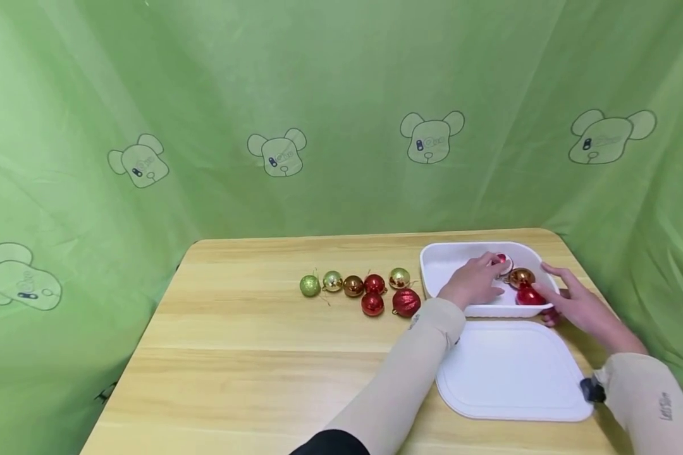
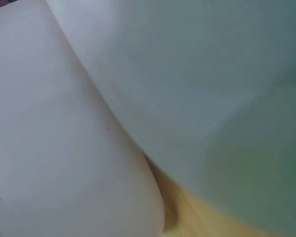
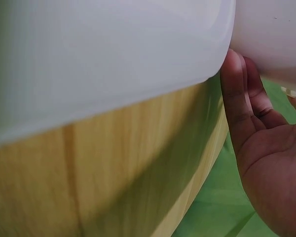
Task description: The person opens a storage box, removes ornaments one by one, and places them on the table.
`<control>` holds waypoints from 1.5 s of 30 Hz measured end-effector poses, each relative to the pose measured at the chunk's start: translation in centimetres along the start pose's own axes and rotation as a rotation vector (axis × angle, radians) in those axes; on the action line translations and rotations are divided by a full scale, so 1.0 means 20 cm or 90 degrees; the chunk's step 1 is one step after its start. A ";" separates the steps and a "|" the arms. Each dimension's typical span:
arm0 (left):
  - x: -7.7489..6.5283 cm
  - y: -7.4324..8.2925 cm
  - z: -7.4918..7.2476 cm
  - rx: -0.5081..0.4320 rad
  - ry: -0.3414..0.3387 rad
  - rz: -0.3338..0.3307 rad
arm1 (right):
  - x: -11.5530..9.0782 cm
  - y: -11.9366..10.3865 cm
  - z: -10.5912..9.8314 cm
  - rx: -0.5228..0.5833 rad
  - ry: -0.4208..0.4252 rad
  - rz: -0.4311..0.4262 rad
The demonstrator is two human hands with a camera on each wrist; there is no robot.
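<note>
A white plastic bin (image 1: 441, 291) stands at the back right of the table. Inside it lie a shiny brown bauble (image 1: 521, 278), a red bauble (image 1: 529, 295) and a red-and-white ornament (image 1: 508, 262). My left hand (image 1: 473, 281) reaches over the bin's near left side, fingers spread, fingertips right at the red-and-white ornament. The bin's right end is gripped by my right hand (image 1: 582, 306), thumb at the rim, fingers (image 3: 233, 81) along the outer wall. In the left wrist view only pale plastic surfaces and some table show; the hand is out of sight there.
A white lid (image 1: 512, 373) lies flat in front of the bin, under the forearms. Left of the bin sit several baubles, among them a glittery green one (image 1: 310, 285), a brown one (image 1: 353, 285) and a ridged red one (image 1: 406, 303). Green cloth (image 1: 341, 202) hangs behind the table.
</note>
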State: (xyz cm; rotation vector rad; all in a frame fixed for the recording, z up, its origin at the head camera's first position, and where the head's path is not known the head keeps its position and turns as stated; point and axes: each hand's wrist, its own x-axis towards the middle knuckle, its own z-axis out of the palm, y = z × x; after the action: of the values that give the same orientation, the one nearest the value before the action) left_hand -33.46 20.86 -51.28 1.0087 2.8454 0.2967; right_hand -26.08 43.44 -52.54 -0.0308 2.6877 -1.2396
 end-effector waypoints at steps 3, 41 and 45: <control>0.00 0.00 0.01 0.020 -0.004 -0.009 | -0.01 0.00 0.00 -0.007 -0.003 0.005; -0.08 -0.07 -0.15 0.006 0.037 0.104 | -0.01 0.00 0.00 -0.004 -0.006 0.013; -0.12 -0.08 -0.20 -0.002 0.040 0.131 | 0.00 0.00 0.00 -0.006 -0.004 0.012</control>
State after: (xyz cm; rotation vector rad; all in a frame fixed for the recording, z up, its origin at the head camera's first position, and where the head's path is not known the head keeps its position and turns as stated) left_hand -33.28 17.60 -47.65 1.3161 2.7974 0.3579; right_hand -26.02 43.41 -52.43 -0.0115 2.6827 -1.2199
